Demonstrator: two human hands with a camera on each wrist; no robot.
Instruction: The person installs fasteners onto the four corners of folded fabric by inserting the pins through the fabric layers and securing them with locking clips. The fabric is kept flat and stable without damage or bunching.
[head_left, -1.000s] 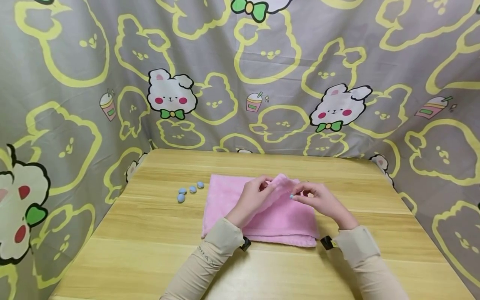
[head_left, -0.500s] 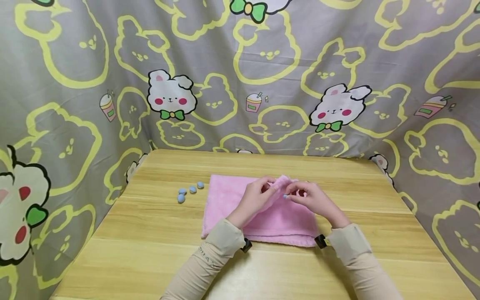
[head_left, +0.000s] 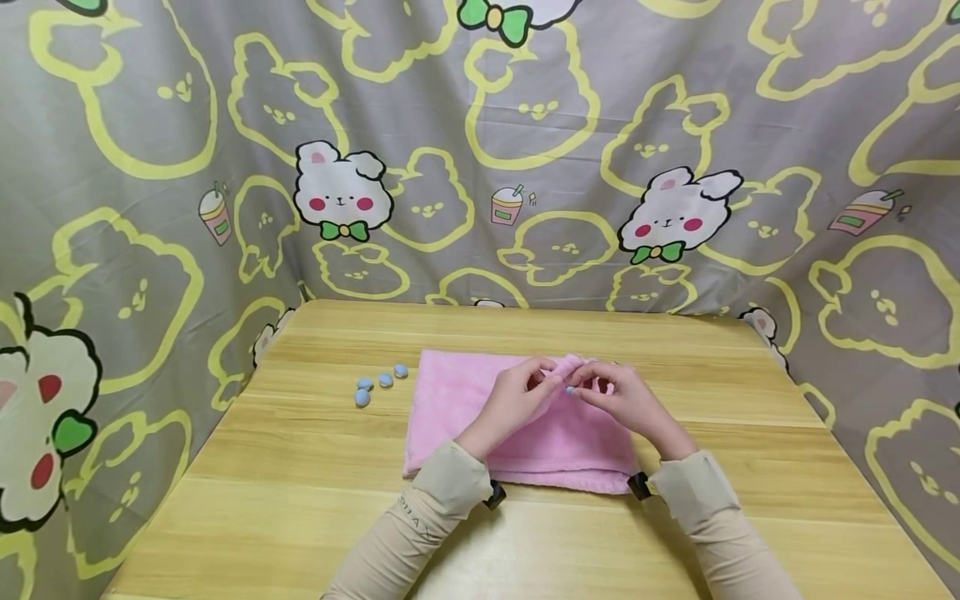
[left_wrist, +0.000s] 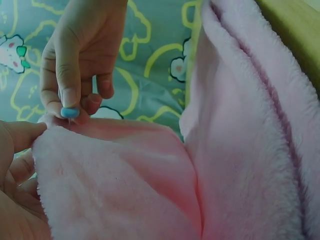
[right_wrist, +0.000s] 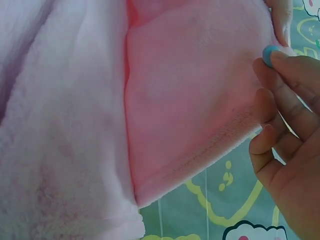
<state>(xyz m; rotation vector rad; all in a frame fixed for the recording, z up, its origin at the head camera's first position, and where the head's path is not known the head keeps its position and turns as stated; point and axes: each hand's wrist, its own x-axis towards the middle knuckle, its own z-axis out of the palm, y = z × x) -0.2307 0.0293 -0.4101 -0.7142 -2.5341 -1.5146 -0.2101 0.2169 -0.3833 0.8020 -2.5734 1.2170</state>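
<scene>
A folded pink plush blanket (head_left: 457, 392) lies on the table, one corner raised between my hands. My left hand (head_left: 513, 400) pinches that raised corner; its fingers show at the left edge of the left wrist view. My right hand (head_left: 626, 404) pinches a pin by its rounded blue head (left_wrist: 70, 112) between thumb and forefinger. In the left wrist view the thin shaft points down at the fabric edge beside my left fingertips. Whether the tip has pierced the cloth I cannot tell. The blue pin head (right_wrist: 270, 56) also shows in the right wrist view, close to the blanket's edge.
Several small rounded blue pieces (head_left: 363, 398) sit on the wooden table (head_left: 300, 500), left of the blanket. A grey curtain (head_left: 427, 92) with yellow outlines and white cartoon animals hangs behind the table and along both sides.
My right hand has moved left with the pin, up to the raised corner and my left fingertips. My left hand has shifted slightly right, and the corner has sunk a little.
</scene>
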